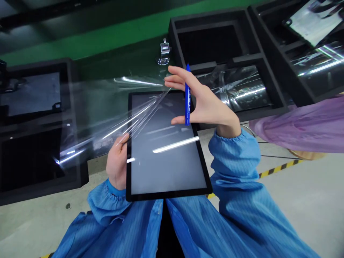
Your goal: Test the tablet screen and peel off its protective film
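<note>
My left hand [117, 163] grips the left edge of a tablet [166, 157] with a black frame and a grey, reflective screen. The tablet is tilted in front of my lap. A blue pen [187, 104] is held in my right hand [205, 102], lying upright across it near the base of the fingers. The thumb and fingers of that hand are spread apart above the tablet's top right part. A clear plastic film [134, 118] stretches in creases over the tablet's upper left. Its folds converge at my right fingertips; whether they pinch it I cannot tell.
Black foam trays stand at the left [71, 143] and the upper right [212, 21]; the right one holds clear film [242, 89]. A chrome tape-dispenser-like piece [163, 52] stands behind the tablet. Purple cloth [301, 123] hangs at the right.
</note>
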`<action>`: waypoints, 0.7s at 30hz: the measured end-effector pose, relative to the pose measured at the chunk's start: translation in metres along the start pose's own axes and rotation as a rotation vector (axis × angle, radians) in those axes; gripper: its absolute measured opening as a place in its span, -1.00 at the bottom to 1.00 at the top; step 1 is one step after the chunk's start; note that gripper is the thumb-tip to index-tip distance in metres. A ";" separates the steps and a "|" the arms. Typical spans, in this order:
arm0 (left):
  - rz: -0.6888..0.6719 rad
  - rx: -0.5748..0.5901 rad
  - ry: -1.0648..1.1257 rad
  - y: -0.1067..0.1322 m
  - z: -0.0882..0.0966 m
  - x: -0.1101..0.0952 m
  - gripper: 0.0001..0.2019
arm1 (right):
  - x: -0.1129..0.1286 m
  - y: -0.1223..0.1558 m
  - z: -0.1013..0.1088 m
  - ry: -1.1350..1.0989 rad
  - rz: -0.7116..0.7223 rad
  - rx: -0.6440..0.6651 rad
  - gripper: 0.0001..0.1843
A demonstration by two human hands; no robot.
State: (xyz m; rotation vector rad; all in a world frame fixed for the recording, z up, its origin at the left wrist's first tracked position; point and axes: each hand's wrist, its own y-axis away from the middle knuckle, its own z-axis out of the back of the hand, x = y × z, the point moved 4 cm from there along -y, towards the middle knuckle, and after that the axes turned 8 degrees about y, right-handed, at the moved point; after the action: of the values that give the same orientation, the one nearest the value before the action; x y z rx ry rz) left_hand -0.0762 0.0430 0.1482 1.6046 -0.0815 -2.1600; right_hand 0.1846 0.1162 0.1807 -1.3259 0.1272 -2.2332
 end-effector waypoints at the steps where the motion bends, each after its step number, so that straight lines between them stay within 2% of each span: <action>1: 0.005 -0.052 -0.048 0.000 0.003 0.001 -0.80 | 0.001 0.001 0.003 0.037 -0.033 0.018 0.13; 3: 0.029 -0.138 -0.122 -0.001 0.006 0.002 -0.78 | 0.007 0.002 0.007 0.086 -0.079 0.017 0.03; 5: 0.070 -0.175 -0.125 0.000 0.007 0.000 -0.84 | 0.014 0.001 0.008 0.131 -0.073 0.023 0.03; 7: 0.074 -0.152 -0.083 -0.001 0.004 -0.004 -0.94 | 0.019 0.001 0.007 0.178 -0.053 0.029 0.07; 9: 0.059 -0.110 0.016 -0.002 0.002 -0.006 -0.94 | 0.022 0.000 0.006 0.195 -0.046 0.018 0.05; 13: 0.087 -0.078 0.159 -0.004 0.003 0.003 -0.97 | 0.021 -0.001 0.007 0.120 -0.048 0.004 0.06; 17: 0.083 -0.114 0.149 -0.004 0.008 0.008 -0.94 | 0.017 -0.001 0.008 0.056 -0.042 -0.002 0.03; 21: 0.027 -0.067 0.059 -0.003 0.007 -0.002 -0.92 | 0.014 0.000 0.008 0.005 -0.032 -0.033 0.02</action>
State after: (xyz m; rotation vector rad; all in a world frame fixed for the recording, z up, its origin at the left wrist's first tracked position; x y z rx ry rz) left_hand -0.0830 0.0448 0.1517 1.6192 -0.0118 -2.0713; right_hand 0.1858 0.1106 0.1959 -1.3488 0.1462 -2.2704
